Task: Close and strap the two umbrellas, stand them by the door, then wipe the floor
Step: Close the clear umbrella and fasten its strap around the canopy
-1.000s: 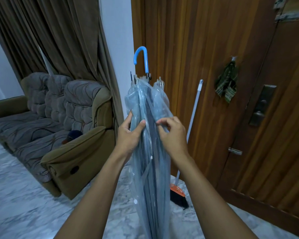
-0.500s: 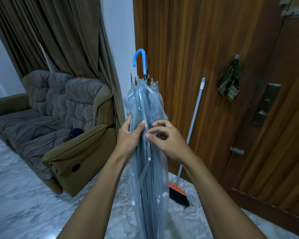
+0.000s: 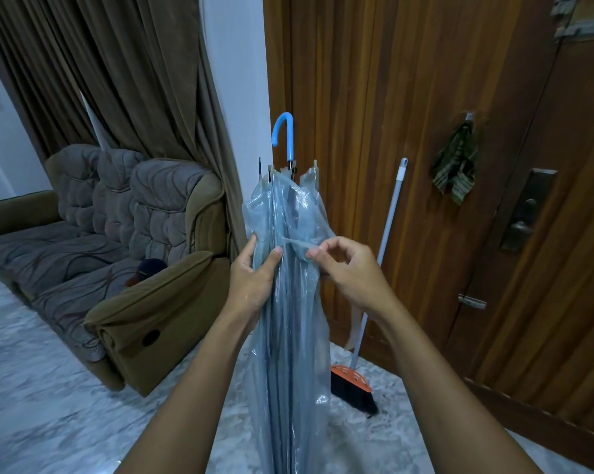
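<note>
A folded clear blue-tinted umbrella [image 3: 290,336] stands upside down in front of me, its blue hooked handle [image 3: 284,135] pointing up. My left hand [image 3: 254,278] grips the bunched canopy from the left at mid-height. My right hand [image 3: 350,271] pinches the thin clear strap [image 3: 297,243] between thumb and forefinger, and the strap is stretched sideways across the canopy. I see only this one umbrella. The wooden door [image 3: 425,165] is just behind it.
A broom [image 3: 352,384] with a white pole and orange head leans on the door. A green cloth [image 3: 456,169] hangs from a hook on the door. A brown sofa [image 3: 117,268] stands at the left on the marble floor [image 3: 32,405], curtains behind it.
My right hand has pulled the strap out from the canopy and drawn it to the right. The left hand keeps its grip. The view has shifted slightly.
</note>
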The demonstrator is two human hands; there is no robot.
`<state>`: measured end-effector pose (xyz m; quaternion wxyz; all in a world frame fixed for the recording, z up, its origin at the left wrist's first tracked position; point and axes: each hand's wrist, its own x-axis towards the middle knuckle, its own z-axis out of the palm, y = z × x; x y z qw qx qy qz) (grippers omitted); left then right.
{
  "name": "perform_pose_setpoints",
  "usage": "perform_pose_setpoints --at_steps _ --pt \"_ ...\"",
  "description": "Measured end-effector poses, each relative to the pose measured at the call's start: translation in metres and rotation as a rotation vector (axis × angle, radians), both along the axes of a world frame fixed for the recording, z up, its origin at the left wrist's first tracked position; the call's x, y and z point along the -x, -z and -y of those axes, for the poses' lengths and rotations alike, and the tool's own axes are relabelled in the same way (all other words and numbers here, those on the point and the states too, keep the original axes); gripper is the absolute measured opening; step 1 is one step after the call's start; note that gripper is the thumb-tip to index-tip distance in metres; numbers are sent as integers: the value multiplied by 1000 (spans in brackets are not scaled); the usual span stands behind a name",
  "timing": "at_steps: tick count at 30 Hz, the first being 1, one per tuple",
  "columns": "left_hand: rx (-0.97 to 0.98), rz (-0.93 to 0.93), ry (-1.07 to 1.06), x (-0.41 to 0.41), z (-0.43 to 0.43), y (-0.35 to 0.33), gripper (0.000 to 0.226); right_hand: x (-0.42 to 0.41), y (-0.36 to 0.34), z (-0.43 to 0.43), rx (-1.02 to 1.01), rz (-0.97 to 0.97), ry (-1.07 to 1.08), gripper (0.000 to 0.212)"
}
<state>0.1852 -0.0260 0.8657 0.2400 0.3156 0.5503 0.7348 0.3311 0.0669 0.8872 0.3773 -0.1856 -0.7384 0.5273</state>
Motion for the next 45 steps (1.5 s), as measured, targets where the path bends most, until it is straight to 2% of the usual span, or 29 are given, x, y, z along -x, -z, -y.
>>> perform_pose_setpoints --at_steps 1,4,7,12,14,17,20,23,25,28,31,34,36,40,43,45 --pt "5 -18 -3 -1 1 -1 35 -1 0 -1 -36 9 19 21" --pt "14 -41 -27 -2 3 -4 35 -1 4 -6 -137 25 128 16" --pt "27 -34 -52 0 4 -6 52 4 11 -7 -153 -56 190 17" --pt "4 16 -61 1 5 -8 51 9 22 -2 -117 -82 392 33" --pt "10 39 -58 3 6 -7 59 9 22 2 -77 -37 415 43" --pt "44 40 -64 3 6 -6 66 10 20 4 -57 79 376 52" --pt "27 -8 -124 -7 4 -7 46 16 24 4 22 61 175 49" --pt "32 -142 -167 -12 1 -5 29 25 23 11 77 34 87 48" --pt "33 -180 -207 -15 2 -4 23 28 23 15 93 22 47 36" --pt "108 -207 -224 -12 3 -4 39 27 21 20 75 -23 44 23" --pt "169 -227 0 -6 8 -6 58 24 20 20 53 -78 67 24" --pt "334 -500 127 -6 15 -11 60 23 17 19 4 -93 92 24" --pt "328 -578 166 -4 15 -12 65 22 15 19 28 -101 77 23" --pt "211 -481 165 -4 18 -12 62 17 10 23 197 -91 -47 28" --pt "108 -273 100 -7 19 -10 46 12 7 23 208 -78 -126 24" --pt "76 -125 112 -7 20 -8 48 9 6 19 192 -95 -118 19"
